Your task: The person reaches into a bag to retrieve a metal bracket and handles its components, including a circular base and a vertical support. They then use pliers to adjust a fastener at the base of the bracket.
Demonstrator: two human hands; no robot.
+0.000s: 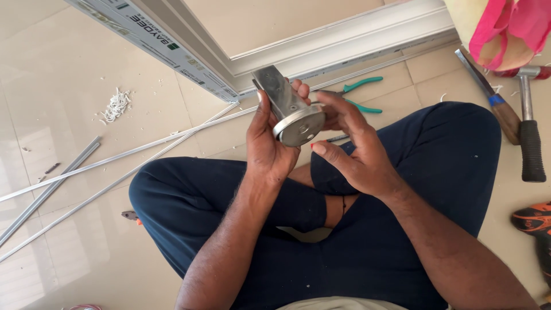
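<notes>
The left hand (268,146) holds a steel fitting (290,109) above the lap, fingers wrapped around it; the right hand (351,146) touches its round base with narrow fingers. Pliers (361,95) lie unused on the floor (51,92); fitting seems not mounted yet.

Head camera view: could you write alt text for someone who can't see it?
Seated cross-legged on a tiled floor, a person holds a metal cylinder with a round base in the left hand, right hand steadying it. Green-handled pliers and a hammer lie nearby.

Teal-handled pliers (360,95) lie on the tiled floor (57,74) beside a white frame (321,49). At right rest a chisel (492,97) and hammer (529,126); at left, thin metal strips (86,166) and white shavings (117,105).
</notes>
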